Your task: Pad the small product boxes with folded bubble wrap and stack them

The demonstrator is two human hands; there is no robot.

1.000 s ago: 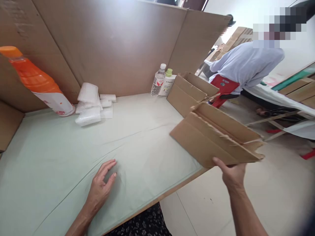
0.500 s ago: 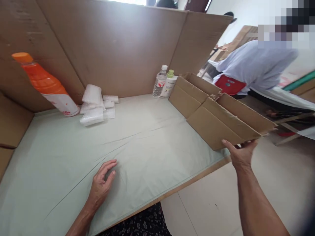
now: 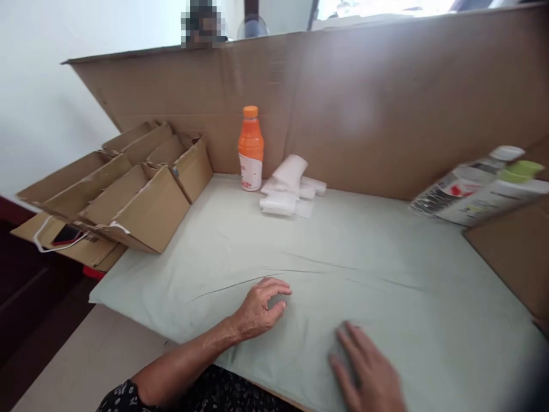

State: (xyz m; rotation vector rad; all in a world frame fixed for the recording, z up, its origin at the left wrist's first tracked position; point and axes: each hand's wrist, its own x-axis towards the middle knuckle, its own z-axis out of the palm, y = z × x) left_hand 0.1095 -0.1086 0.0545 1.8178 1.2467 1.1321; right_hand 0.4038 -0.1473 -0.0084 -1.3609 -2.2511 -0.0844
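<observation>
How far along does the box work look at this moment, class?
Done: several folded cardboard boxes stand grouped at the table's left end. In hand: nothing; the left hand and right hand rest empty on the cloth. Left: the white packets by the orange bottle lie unpacked.

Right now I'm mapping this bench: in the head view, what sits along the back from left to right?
Cardboard boxes → orange bottle → white packets → clear water bottle, overlapping a green-capped bottle.
</observation>
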